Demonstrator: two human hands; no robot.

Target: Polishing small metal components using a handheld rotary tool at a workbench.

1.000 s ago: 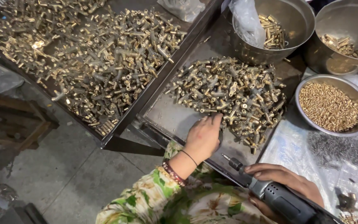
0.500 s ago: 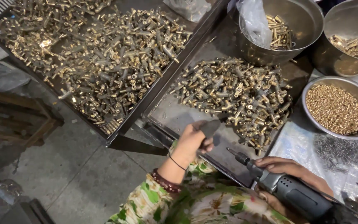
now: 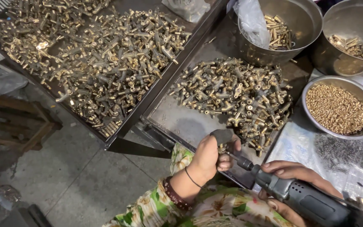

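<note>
Left hand, lower centre of frame, fingers closed around a small brass fitting, thumb in a dark cover. Right hand, lower right, wrapped on a grey power driver. The driver's long axis runs lower right to upper left, bit tip touching or just at the fitting, so the fitting lies up-left of the right hand. Pile of brass fittings sits on the tray just above the left hand.
</note>
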